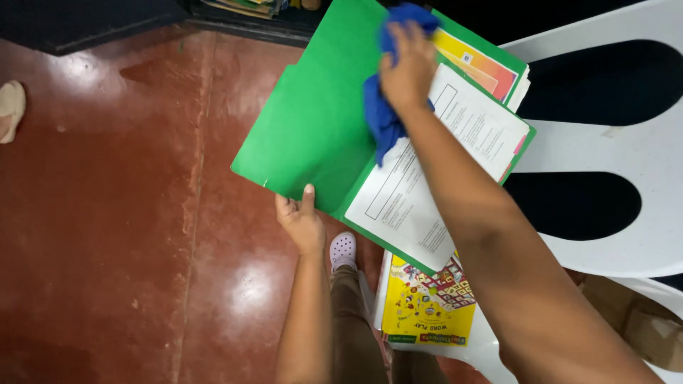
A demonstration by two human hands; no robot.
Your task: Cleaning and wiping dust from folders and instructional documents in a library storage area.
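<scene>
The open green folder point(313, 128) is held up over the red floor point(107, 249), pinched at its 6 o'clock edge by the left hand point(300, 222). A blue cloth point(380, 114) is pressed on it, clenched in the right hand point(407, 71). If it is pressed too hard, the folder could be tipped and the loose white sheet point(441, 171), at 3 o'clock from the cloth, could slide out.

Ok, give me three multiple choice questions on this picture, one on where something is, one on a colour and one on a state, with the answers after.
1. Where does the yellow picture book lie?
A. on the red floor
B. on the white plastic chair, below the folder
C. in the left hand

2. What colour is the crumpled cloth under the right hand?
A. blue
B. white
C. green

3. How is the green card folder?
A. shut
B. rolled up
C. open, printed sheets showing

Answers: B, it rests on the chair seat; A, the cloth is blue; C, the left hand holds up its open cover.
</scene>
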